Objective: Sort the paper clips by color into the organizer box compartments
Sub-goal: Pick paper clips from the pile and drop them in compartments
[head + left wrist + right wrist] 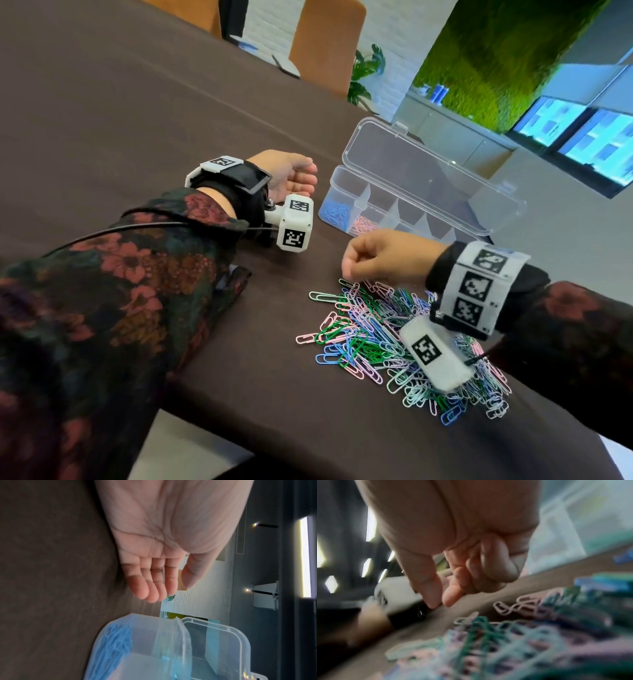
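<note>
Brown table (137, 102): unlabelled organizer box (346, 178), paper clips (376, 335).

From my remote station, the right wrist view is smeared by motion: the paper clip pile (530, 635) in the lower right of the frame is a colour blur, single clips indistinct. I cannot tell whether the right hand (453, 574) pinches anything between its thumb and forefinger. In the head view, the wrist camera housing (433, 353) covers the middle of the pile. The organizer box (154, 649) is cut off by the left wrist frame's bottom edge.
</note>
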Demonstrator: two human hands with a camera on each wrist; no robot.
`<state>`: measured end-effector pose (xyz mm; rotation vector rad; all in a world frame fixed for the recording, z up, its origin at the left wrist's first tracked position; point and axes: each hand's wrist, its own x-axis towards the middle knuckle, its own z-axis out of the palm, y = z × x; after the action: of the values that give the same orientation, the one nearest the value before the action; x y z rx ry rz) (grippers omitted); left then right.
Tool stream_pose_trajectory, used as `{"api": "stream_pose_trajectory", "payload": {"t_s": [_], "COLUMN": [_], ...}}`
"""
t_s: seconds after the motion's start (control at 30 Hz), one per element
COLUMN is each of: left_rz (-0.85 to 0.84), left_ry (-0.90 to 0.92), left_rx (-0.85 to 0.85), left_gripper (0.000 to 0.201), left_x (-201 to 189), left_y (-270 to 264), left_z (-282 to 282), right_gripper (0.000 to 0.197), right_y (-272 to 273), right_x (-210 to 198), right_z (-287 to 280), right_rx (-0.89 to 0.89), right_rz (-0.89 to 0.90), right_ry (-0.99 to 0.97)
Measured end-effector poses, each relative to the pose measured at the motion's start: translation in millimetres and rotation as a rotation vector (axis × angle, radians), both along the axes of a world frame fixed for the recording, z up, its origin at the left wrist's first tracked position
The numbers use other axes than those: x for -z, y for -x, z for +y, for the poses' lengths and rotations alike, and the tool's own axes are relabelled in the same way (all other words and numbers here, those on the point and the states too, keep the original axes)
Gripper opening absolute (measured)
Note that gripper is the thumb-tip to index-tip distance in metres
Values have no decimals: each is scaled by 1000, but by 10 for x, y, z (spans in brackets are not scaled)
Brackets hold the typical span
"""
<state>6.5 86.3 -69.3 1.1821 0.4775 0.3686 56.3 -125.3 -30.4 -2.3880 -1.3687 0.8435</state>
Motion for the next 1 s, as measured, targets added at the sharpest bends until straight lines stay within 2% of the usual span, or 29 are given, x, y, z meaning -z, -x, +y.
{"api": "stream_pose_trajectory", "payload": {"t_s": [0.07,0.27,0.4,0.57,0.73,0.87,0.93,1.0], "left_rz": [5,-2,-5,-12,-67,-13,-7,-10], "left_ry": [1,10,18,31,90,25,19,20], "left_rx": [2,-11,-11,-16,31,-9,-19,-17], "left_gripper": [21,19,20,21,23,20,19,19], "left_x": [-2,-1,-12,-31,-53,-36,-27,-23], "left_y": [3,19,18,32,45,34,31,26], "left_z": [1,-5,-25,-38,-56,-41,-35,-25], "right_gripper": [12,14,24,8,8,13,20,22], "right_y": [55,115,156,150,149,170,152,97], "right_x": [17,11,22,28,10,24,22,6], "right_z": [34,-5,-80,-122,-170,-153,-135,-127], "right_rx": [-130,-189,-221,-218,-217,-204,-158,-46], "right_rz": [-236,-435,-549,-528,-481,-460,-386,-212], "right_ry": [61,92,64,111,105,143,156,112]}}
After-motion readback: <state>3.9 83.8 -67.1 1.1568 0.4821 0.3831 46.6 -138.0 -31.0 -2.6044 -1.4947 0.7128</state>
